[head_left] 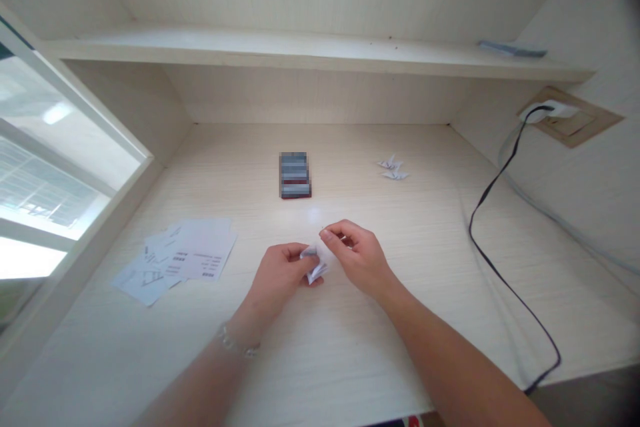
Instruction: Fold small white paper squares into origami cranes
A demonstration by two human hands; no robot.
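My left hand (287,270) grips a small piece of folded paper (315,268) between thumb and fingers, just above the desk. Printed marks show on its white folds. On the right of it, my right hand (356,253) has thumb and index finger pinched together at the paper's upper edge; the fingertips hide the exact point of contact. Two small folded paper cranes (395,175) with pointed tips lie farther back on the right. To the left, several flat, overlapping printed paper sheets (200,247) are spread on the desk.
A dark rectangular object (295,175), blurred out, lies behind my hands on the pale wooden desk (340,360). A black cable (493,263) runs from the wall socket (570,121) down the right side. Above the desk's back spans a shelf (320,53); a window (50,167) stands at left.
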